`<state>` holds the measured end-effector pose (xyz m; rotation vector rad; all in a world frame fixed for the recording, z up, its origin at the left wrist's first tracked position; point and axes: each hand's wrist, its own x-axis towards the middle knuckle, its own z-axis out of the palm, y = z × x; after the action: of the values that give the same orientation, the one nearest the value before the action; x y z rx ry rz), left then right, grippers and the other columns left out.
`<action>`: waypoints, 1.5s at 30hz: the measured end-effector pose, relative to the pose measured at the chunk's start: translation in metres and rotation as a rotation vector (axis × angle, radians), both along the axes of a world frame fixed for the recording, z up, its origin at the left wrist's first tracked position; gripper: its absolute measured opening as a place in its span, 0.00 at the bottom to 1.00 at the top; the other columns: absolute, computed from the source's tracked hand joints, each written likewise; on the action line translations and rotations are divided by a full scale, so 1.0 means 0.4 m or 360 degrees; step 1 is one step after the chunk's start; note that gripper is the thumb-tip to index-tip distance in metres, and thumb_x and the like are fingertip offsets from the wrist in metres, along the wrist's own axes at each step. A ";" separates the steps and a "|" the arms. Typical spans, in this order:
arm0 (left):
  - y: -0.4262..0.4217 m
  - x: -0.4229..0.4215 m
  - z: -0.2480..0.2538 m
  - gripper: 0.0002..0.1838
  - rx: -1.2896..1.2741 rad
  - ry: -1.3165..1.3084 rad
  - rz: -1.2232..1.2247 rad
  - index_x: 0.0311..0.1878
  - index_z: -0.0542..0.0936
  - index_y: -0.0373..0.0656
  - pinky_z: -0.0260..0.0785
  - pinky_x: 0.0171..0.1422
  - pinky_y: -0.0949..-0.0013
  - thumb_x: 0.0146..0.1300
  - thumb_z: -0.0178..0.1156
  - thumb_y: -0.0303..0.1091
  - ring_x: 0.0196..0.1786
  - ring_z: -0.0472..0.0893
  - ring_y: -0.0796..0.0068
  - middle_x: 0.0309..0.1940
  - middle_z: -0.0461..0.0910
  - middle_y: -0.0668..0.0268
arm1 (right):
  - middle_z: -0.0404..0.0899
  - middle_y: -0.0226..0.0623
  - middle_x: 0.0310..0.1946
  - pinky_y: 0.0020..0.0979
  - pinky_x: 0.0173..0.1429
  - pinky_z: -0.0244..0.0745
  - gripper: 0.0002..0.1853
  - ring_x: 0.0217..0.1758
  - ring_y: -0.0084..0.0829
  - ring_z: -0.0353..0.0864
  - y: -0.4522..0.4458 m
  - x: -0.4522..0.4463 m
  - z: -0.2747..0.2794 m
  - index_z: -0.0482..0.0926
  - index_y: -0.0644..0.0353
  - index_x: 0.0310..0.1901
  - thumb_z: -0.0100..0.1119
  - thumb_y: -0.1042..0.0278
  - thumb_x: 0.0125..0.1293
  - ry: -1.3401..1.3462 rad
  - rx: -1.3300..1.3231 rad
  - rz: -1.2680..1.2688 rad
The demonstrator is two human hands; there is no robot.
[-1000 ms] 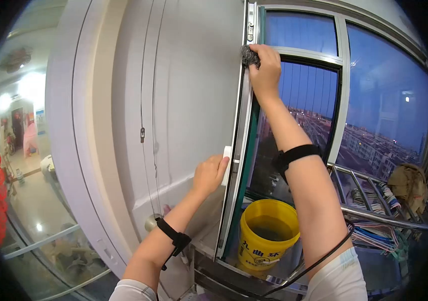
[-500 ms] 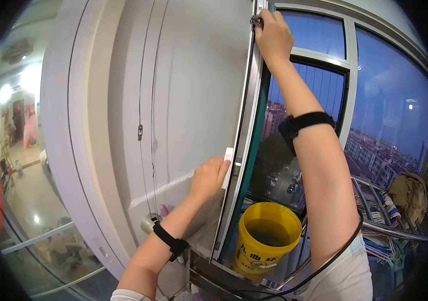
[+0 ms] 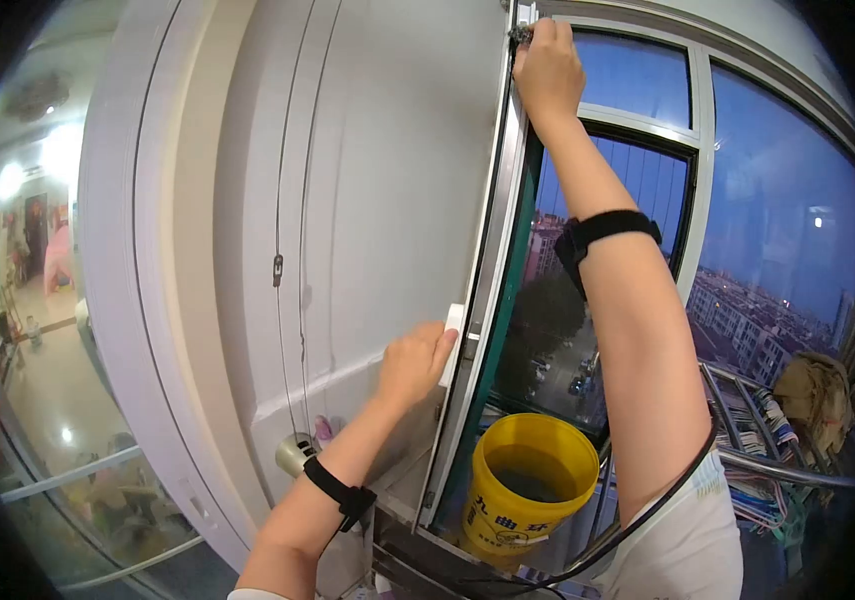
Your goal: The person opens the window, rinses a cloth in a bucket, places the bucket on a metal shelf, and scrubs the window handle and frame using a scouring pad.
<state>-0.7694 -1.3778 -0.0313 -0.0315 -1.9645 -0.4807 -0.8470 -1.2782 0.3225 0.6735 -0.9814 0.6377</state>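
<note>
High on the narrow edge of an open window sash (image 3: 495, 215), my right hand (image 3: 550, 75) presses a grey wiry scrubber, apparently steel wool (image 3: 520, 36), its fingers closed round it. Lower down, my left hand (image 3: 411, 366) is wrapped round the white window handle (image 3: 454, 322) on the same sash. Part of the handle is hidden behind my fingers. Each of my forearms wears a black strap.
Below the sash stands a yellow bucket (image 3: 530, 490) with dark liquid inside. Metal rails and hangers (image 3: 762, 490) lie at the right, beside a brown cloth (image 3: 812, 395). Thin cords (image 3: 278, 270) hang along the wall. A black cable runs by my right arm.
My right hand and the scrubber have shifted slightly up along the sash edge. My left hand keeps its hold on the handle. The view has tilted slightly.
</note>
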 end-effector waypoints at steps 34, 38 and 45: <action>0.020 0.014 0.020 0.22 0.0024 -0.0023 -0.0030 0.35 0.76 0.38 0.66 0.38 0.46 0.72 0.44 0.48 0.36 0.77 0.40 0.32 0.78 0.48 | 0.76 0.45 0.38 0.45 0.40 0.77 0.06 0.38 0.47 0.81 0.033 0.009 -0.095 0.73 0.63 0.40 0.53 0.74 0.61 -0.0269 0.0181 -0.0139; 0.016 0.001 0.015 0.22 -0.0011 -0.0018 -0.0055 0.35 0.76 0.38 0.66 0.39 0.47 0.72 0.43 0.48 0.37 0.76 0.40 0.32 0.77 0.47 | 0.72 0.41 0.40 0.46 0.40 0.76 0.12 0.42 0.48 0.79 0.061 0.006 -0.240 0.72 0.58 0.40 0.61 0.71 0.54 -0.0193 0.0361 -0.0053; 0.011 -0.002 0.019 0.27 -0.0039 -0.0112 0.0012 0.38 0.77 0.40 0.69 0.44 0.44 0.73 0.38 0.54 0.42 0.77 0.39 0.38 0.79 0.44 | 0.76 0.43 0.38 0.40 0.43 0.76 0.13 0.42 0.44 0.80 0.178 0.006 -0.410 0.75 0.61 0.41 0.63 0.69 0.55 -0.0374 0.0800 0.0185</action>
<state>-0.7703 -1.3736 -0.0236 -0.0229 -2.0388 -0.4582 -0.8447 -1.2072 0.1585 1.1225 -1.3480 0.5828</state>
